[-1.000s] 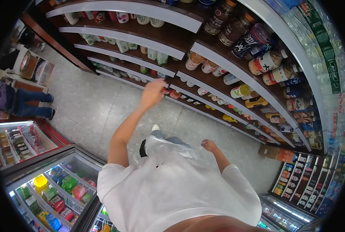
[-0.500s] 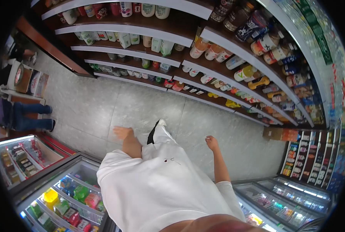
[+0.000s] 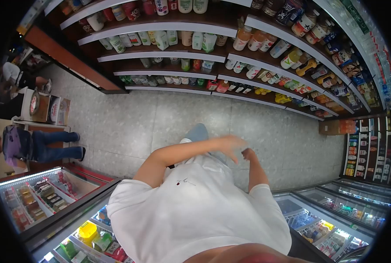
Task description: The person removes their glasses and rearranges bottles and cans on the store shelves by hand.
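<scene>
My left hand (image 3: 228, 146) is stretched across in front of the white shirt (image 3: 195, 197), blurred, with its fingers apart and nothing in them. Just right of it is my right hand (image 3: 248, 153), small and partly dark, its fingers curled in; whatever it may hold is hidden. Both hands are above the grey floor (image 3: 270, 131), away from the shelves. One foot (image 3: 197, 132) shows beyond the shirt.
Long shelves (image 3: 169, 28) of bottles and cartons curve across the top. Open chillers (image 3: 57, 193) stand at the lower left, more coolers (image 3: 322, 215) at the lower right. A person in jeans (image 3: 50, 144) stands at the left. A cardboard box (image 3: 331, 127) lies by the right shelves.
My left hand has swung from beside the body to the right, across the front. My right hand has shifted slightly right. The view has turned, and the shelves and coolers sit differently.
</scene>
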A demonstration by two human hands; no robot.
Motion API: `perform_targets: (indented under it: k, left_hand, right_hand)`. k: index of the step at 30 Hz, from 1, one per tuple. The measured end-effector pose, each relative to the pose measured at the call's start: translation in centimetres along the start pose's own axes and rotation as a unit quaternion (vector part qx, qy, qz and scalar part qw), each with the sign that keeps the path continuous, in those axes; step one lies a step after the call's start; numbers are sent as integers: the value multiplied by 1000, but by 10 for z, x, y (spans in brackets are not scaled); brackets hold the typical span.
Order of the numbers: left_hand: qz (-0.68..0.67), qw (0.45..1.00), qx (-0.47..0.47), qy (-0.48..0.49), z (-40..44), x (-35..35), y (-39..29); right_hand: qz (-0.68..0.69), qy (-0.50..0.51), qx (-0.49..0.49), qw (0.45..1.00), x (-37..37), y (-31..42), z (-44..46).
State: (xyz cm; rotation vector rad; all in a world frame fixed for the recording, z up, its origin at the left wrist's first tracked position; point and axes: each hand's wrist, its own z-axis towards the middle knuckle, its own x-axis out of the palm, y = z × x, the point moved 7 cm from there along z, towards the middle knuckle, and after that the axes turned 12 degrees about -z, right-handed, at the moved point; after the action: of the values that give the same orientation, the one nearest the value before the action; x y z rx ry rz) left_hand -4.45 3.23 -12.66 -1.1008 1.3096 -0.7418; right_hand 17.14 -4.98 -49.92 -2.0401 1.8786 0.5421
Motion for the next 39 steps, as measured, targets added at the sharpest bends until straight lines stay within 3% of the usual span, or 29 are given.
perform_targets:
  k: [1, 2, 3, 4, 7, 8, 9, 10, 13, 15, 19, 20, 24, 28, 30, 31, 33, 35, 37, 38, 39]
  left_hand:
    - [-60, 992, 106, 37, 15, 20, -19]
    - [-15, 984, 178, 18, 17, 30, -48]
    - [31, 968, 248, -5, 14, 34, -73]
    - [34, 968, 248, -13, 10, 26, -81]
    - [50, 963, 262, -26, 4, -9, -96]
    - [-44, 969, 240, 22, 9, -18, -94]
    - [-139, 964, 216, 74, 9, -26, -94]
    - [-142, 962, 221, 78, 3, -40, -101]
    - [-109, 954, 261, 101, -27, -85, -138]
    - [-94, 961, 226, 128, -44, -108, -150]
    - [-117, 953, 191, 202, -87, -149, -175]
    - [-144, 942, 219, 210, -96, -156, -181]
    - [-288, 874, 310, 241, -140, -198, -216]
    - [-295, 845, 342, 286, -185, -220, -246]
    - [-249, 831, 462, 187, -209, -235, -258]
    - [-251, 829, 461, 193, -219, -231, -259]
    - [-197, 777, 590, 96, -249, -242, -268]
    - [-216, 764, 590, 147, -262, -241, -263]
    - [-298, 718, 628, -29, -274, -269, -244]
    - [-265, 754, 601, 4, -277, -276, -236]
    - [-267, 750, 605, 12, -280, -283, -231]
  right_hand:
    - [300, 11, 132, 945, 16, -18, 37]
    - [298, 9, 131, 946, -10, -11, 0]
    - [248, -107, 103, 957, -65, 2, -34]
    - [193, -220, 72, 953, -143, 42, -59]
    - [222, -269, 91, 933, -202, 51, -82]
    - [219, -271, 96, 932, -222, 54, -96]
    - [89, -221, 104, 966, -241, 64, -108]
    - [-40, -162, 110, 980, -252, 73, -110]
    - [-101, -123, 143, 977, -278, 67, -74]
    - [-80, -144, 131, 977, -307, 91, -51]
    - [-105, -212, 0, 972, -385, 200, -38]
    - [-146, -188, -15, 971, -404, 232, -36]
    - [-142, -275, -154, 938, -487, 348, -56]
    - [-130, -340, -233, 902, -544, 412, -92]
    - [-172, -365, -274, 873, -565, 428, -114]
    - [-168, -367, -269, 875, -573, 431, -123]
    - [-237, -345, -285, 862, -580, 436, -136]
    - [-245, -342, -317, 850, -582, 440, -147]
    - [-255, -338, -343, 839, -579, 441, -155]
    - [-277, -322, -379, 822, -572, 447, -161]
    - [-297, -309, -412, 804, -569, 452, -167]
